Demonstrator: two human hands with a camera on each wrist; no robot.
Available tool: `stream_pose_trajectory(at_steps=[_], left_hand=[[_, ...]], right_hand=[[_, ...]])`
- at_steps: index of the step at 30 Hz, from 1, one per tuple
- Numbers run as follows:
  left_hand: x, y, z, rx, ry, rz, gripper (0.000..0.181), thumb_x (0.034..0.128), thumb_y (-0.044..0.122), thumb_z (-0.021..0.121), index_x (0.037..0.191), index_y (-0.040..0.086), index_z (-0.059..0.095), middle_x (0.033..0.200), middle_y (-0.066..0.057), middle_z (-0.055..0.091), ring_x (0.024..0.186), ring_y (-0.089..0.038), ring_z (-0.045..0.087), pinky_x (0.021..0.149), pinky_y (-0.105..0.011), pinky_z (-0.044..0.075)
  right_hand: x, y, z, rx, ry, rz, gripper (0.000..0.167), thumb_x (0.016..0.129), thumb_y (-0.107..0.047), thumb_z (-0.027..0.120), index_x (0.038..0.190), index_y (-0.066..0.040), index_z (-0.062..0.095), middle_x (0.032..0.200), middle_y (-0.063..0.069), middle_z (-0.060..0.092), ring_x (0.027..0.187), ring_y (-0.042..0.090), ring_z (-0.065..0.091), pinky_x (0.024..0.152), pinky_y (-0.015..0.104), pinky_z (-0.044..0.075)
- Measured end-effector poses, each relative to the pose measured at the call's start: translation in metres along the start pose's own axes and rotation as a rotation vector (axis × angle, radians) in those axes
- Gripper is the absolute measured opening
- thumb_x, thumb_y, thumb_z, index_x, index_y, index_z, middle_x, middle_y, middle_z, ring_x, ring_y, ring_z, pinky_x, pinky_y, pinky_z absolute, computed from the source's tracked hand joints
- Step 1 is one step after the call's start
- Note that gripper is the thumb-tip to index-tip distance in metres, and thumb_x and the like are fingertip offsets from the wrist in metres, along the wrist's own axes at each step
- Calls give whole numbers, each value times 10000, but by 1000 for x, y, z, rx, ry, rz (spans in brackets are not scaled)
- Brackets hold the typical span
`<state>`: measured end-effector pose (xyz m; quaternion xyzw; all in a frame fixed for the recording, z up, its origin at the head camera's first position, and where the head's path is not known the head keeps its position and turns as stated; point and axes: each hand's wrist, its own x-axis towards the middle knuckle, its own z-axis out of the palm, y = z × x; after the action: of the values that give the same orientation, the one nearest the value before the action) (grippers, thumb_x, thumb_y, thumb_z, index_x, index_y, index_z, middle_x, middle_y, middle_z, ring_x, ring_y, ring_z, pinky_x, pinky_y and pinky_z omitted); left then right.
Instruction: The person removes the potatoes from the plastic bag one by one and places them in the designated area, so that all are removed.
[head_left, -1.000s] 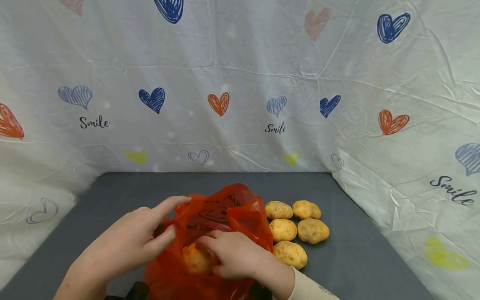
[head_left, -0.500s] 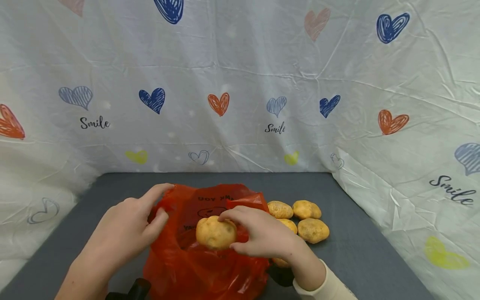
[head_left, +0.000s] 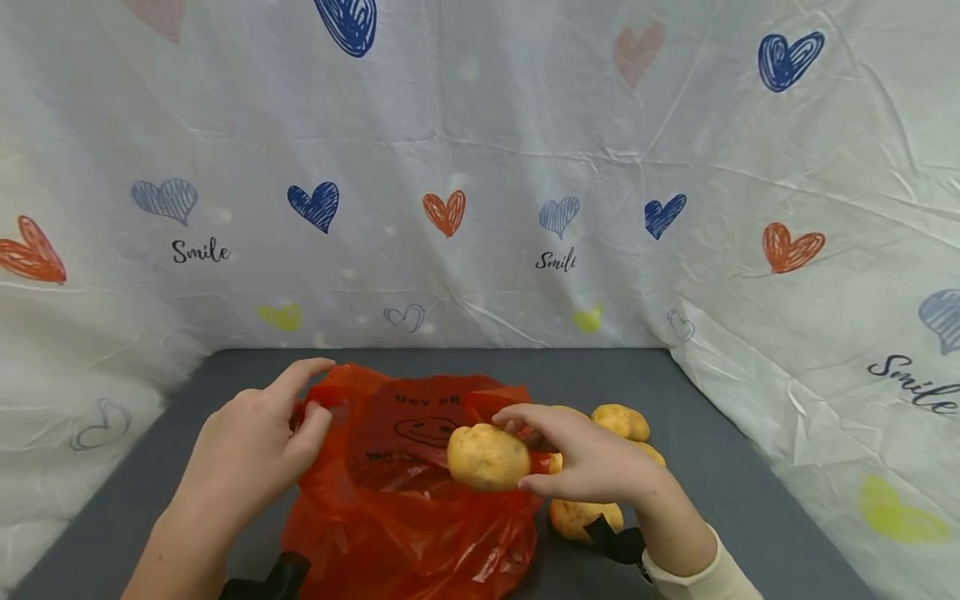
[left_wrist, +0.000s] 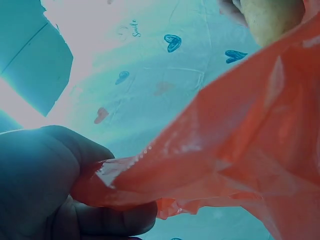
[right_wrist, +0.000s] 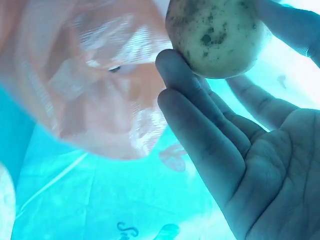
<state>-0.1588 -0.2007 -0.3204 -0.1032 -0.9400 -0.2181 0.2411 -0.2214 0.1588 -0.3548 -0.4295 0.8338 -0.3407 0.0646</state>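
A red plastic bag (head_left: 420, 533) with a printed smiley stands with its mouth spread on the dark table. At its left rim my left hand (head_left: 243, 450) pinches the film; the left wrist view shows the bag's edge (left_wrist: 125, 180) between thumb and fingers. My right hand (head_left: 588, 454) holds a yellow potato (head_left: 487, 457) by its right side, over the right part of the bag's mouth. In the right wrist view dark specks mark the underside of that potato (right_wrist: 217, 37), which the fingertips grip. The bag's inside is mostly hidden.
More potatoes lie on the table (head_left: 720, 500) right of the bag, among them a far one (head_left: 621, 422) and a near one (head_left: 581, 518), partly covered by the right hand and its wrist strap. A white heart-printed sheet (head_left: 480, 167) hangs behind and along the sides.
My right hand has come up out of the bag with a potato and moved right with it. The left hand has shifted slightly left and up, drawing the bag's rim along.
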Motion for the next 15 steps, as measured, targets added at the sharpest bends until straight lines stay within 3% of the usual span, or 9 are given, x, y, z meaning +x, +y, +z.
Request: stream_pose_trajectory(at_steps=[5, 10, 15], left_hand=[[1, -1, 1, 3, 4, 11, 427, 926, 75, 532, 1339, 157, 606, 536, 79, 320, 447, -98, 238, 438, -293, 197], [3, -1, 0, -3, 1, 30, 421, 924, 73, 542, 1332, 159, 605, 536, 75, 326, 443, -96, 236, 431, -292, 198], [2, 1, 2, -9, -22, 20, 408, 930, 77, 541, 1323, 171, 602, 529, 77, 327, 435, -97, 252, 423, -286, 217]], right_hand=[[-15, 8, -1, 42, -10, 43, 674, 934, -171, 754, 1533, -114, 450, 1357, 13, 521, 1140, 178, 577, 968, 414, 520], [-27, 13, -8, 121, -19, 57, 607, 934, -132, 746, 1486, -155, 494, 1323, 26, 526, 1120, 248, 586, 988, 418, 506], [-41, 21, -13, 150, -41, 114, 627, 940, -158, 745, 1509, -184, 484, 1429, 7, 502, 1165, 263, 586, 971, 371, 512]])
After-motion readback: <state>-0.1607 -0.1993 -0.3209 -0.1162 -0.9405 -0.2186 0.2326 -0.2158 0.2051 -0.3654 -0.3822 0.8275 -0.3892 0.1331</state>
